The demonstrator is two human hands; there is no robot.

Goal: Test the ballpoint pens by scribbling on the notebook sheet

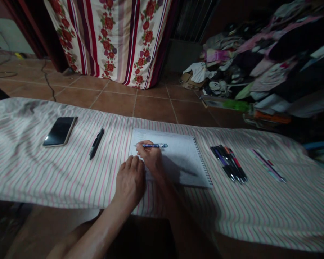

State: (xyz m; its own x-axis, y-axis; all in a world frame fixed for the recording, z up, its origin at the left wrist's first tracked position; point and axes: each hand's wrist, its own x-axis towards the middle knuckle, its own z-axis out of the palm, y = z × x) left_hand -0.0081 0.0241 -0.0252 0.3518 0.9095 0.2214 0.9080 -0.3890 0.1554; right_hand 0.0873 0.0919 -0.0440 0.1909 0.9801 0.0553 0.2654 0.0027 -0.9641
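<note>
A blue patterned pen (158, 145) sits in the grip of a person's right hand (151, 155), its fingers closed around the barrel, above the left part of an open notebook (182, 145); whether the tip meets the paper is too small to tell. The notebook's spiral binding runs down its right side, and the arm's shadow falls across the page. The left hand (130, 176) rests palm down at the notebook's lower left edge, half open, its fingers together and slightly bent; what lies beneath the palm cannot be seen. On the striped cloth (70, 176) to the left lie a black pen (96, 144) and, farther out, a dark-screened phone (59, 131). To the notebook's right, a bunch of pens (228, 163), mostly black with touches of purple, red and orange, lies side by side, near a few slim pens (268, 165) at a slant. Beyond the cloth stretches a tiled floor (151, 106), with a floral curtain (118, 36) hanging over it, a dark cable (49, 81) at left and a heap of clothes (259, 57) in the dim right corner.
</note>
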